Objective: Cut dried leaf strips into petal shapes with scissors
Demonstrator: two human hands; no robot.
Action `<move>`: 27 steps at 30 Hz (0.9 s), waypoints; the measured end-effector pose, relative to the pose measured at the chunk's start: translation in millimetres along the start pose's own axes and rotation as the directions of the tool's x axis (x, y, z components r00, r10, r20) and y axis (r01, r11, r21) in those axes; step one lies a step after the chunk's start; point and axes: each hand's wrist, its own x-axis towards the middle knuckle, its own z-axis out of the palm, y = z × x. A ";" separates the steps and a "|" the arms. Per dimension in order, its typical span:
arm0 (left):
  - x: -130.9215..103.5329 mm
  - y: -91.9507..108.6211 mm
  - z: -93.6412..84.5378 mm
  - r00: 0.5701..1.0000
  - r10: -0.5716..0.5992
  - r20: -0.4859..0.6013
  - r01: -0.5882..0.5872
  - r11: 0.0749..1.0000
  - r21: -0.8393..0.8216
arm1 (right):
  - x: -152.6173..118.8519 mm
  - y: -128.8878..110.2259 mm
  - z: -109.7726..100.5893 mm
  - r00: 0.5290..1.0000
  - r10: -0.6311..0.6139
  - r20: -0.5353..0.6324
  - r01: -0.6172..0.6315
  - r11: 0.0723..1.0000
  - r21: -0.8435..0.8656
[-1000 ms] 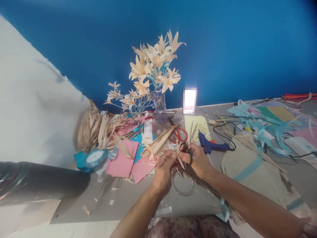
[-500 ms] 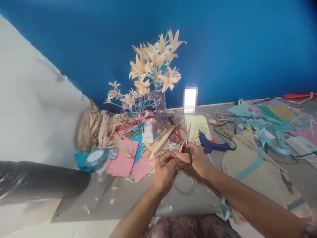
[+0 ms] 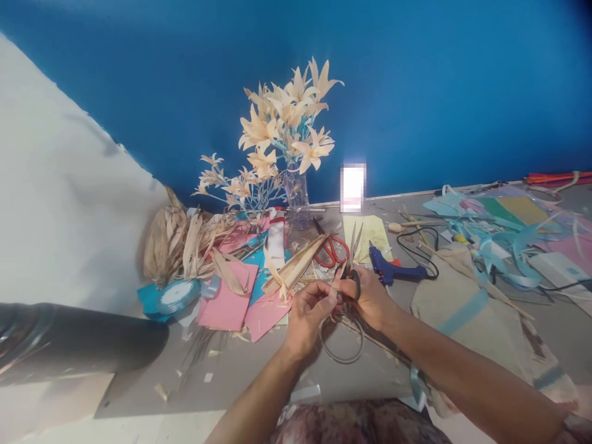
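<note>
My right hand (image 3: pixel 370 299) is closed on a pair of black-handled scissors (image 3: pixel 355 250), blades pointing up and slightly parted. My left hand (image 3: pixel 309 314) is pinched beside it, fingertips meeting at something small that I cannot make out. From between the hands hangs a thin brown ring (image 3: pixel 342 359). Just beyond them lie red-handled scissors (image 3: pixel 333 253) and dry husk strips (image 3: pixel 296 266). A blue glue gun (image 3: pixel 400 269) rests to the right, beside a yellow sheet (image 3: pixel 370 234).
Pale flowers stand in a clear vase (image 3: pixel 296 197) at the back, near a lit screen (image 3: pixel 353 188). Dried husks (image 3: pixel 164 243), a ribbon spool (image 3: pixel 178 296) and pink paper (image 3: pixel 229 299) lie left. Blue ribbons (image 3: pixel 522 246) and beige cloth (image 3: pixel 457 302) are right; a dark cylinder (image 3: pixel 83 345) juts in.
The black-handled scissors have turned slightly in my right hand, and their blades look wider apart. My left fingertips have shifted a little. The whole view has moved slightly.
</note>
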 end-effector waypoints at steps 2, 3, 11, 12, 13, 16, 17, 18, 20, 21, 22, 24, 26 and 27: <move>0.8 -1.3 0.4 1.000 0.003 -0.020 -0.002 0.999 0.032 | -1.6 -0.9 1.1 0.999 -0.033 -0.029 0.032 0.998 -0.049; 1.2 -1.0 1.0 1.000 -0.004 -0.030 0.005 0.999 0.043 | -2.7 -1.7 1.9 0.999 -0.043 -0.033 0.040 0.997 -0.071; 3.7 2.5 -4.0 0.995 0.060 0.076 -0.061 0.998 0.009 | -8.0 -7.1 6.3 0.994 0.036 0.104 -0.044 0.996 0.082; 3.9 2.1 -5.4 0.993 0.068 0.100 -0.067 0.998 -0.015 | -7.0 -6.5 5.6 0.992 0.046 0.118 -0.060 0.992 0.112; 4.0 1.7 -6.3 0.990 0.070 0.123 -0.066 0.997 -0.039 | -5.6 -5.8 4.7 0.990 0.052 0.132 -0.071 0.987 0.142; 3.4 0.9 -5.4 0.983 0.053 0.177 -0.041 0.996 -0.075 | -1.3 -3.4 1.6 0.988 0.049 0.146 -0.077 0.978 0.195; 3.1 0.5 -4.2 0.983 0.048 0.175 -0.035 0.997 -0.074 | -0.4 -2.6 0.9 0.989 0.041 0.141 -0.068 0.978 0.198; 2.9 -0.2 -2.8 0.986 0.043 0.161 -0.032 0.997 -0.068 | 0.1 -1.8 0.4 0.991 0.028 0.133 -0.054 0.979 0.197; 2.9 -2.4 -0.4 0.994 0.029 0.105 -0.021 0.997 -0.070 | -0.3 -0.3 0.1 0.993 -0.001 0.122 -0.021 0.983 0.183; 3.0 -3.8 0.2 0.997 0.016 0.079 -0.010 0.997 -0.077 | -1.0 0.3 0.2 0.993 -0.012 0.119 -0.009 0.985 0.171; 3.3 -5.1 0.2 0.998 0.003 0.064 0.002 0.996 -0.087 | -1.9 0.6 0.6 0.993 -0.017 0.117 -0.001 0.988 0.157; 4.1 -7.1 -1.4 0.998 -0.004 0.071 0.013 0.993 -0.118 | -3.6 0.0 1.5 0.993 -0.012 0.121 -0.004 0.991 0.132; 4.9 -7.1 -4.2 0.994 0.016 0.111 -0.001 0.991 -0.134 | -4.4 -2.0 2.3 0.991 0.012 0.135 -0.030 0.991 0.134; 5.2 -6.3 -5.6 0.990 0.031 0.136 -0.012 0.991 -0.133 | -4.2 -3.3 2.5 0.989 0.026 0.144 -0.048 0.988 0.146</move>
